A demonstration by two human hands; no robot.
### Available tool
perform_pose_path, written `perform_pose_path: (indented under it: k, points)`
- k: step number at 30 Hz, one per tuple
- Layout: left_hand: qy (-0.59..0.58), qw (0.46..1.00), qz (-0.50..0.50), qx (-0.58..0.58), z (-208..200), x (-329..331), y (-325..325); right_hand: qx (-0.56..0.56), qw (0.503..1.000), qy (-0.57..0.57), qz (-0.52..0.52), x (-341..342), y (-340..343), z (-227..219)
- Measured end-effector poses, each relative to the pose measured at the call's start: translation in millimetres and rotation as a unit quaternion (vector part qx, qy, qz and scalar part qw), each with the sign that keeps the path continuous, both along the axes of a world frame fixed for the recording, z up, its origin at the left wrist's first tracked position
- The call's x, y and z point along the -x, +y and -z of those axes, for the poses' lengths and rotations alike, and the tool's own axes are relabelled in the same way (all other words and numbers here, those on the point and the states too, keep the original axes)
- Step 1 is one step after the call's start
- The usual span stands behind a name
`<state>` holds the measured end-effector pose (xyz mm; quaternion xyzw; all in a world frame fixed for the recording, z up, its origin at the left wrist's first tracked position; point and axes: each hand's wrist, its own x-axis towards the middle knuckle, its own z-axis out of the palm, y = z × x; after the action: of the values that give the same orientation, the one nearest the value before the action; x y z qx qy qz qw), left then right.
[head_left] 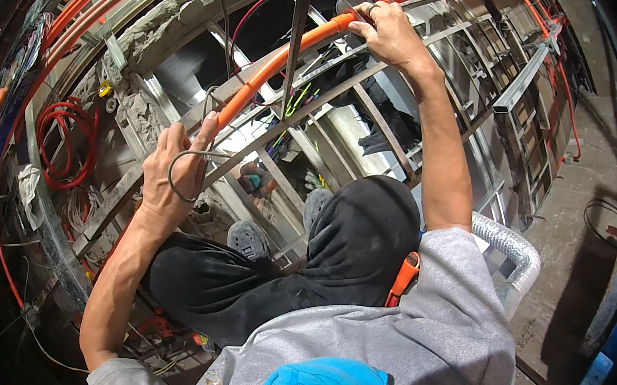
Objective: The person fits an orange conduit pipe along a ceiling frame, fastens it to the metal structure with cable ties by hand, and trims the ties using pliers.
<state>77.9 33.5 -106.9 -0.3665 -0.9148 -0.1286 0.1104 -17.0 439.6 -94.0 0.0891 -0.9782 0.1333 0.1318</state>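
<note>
Your left hand (183,169)'s wrapped around the near end of that long, bright-orange plastic tube (268,70), thin grey looped wire (171,171) across its back; your right hand (396,39)'s clamped on farther up.

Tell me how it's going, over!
Left grip on orange pipe. Right grip farther along it. Grey wire looping across left hand's back.

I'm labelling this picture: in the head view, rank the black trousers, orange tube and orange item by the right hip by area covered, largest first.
1. Black trousers
2. Orange tube
3. Orange item by the right hip
</note>
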Motion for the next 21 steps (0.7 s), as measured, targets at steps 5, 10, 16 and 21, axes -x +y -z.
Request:
perform_pose_path:
  k: [5, 10, 16, 21]
  points:
    - [-0.009, 1.000, -0.005, 0.006, 2, 1, -1, 0.003, 1.000, -0.019, 0.003, 3, 2, 6]
    - [-0.005, 1.000, -0.004, 0.006, 2, 2, 2, -0.022, 1.000, 0.012, 0.010, 3, 8, 16]
    - [0.043, 0.998, 0.006, 0.041, 0, 3, 2, -0.047, 0.998, -0.028, -0.020, 11, 13, 13]
    - [0.037, 0.999, 0.010, 0.017, -2, 6, 8, -0.055, 0.998, -0.006, -0.011, 11, 14, 15]
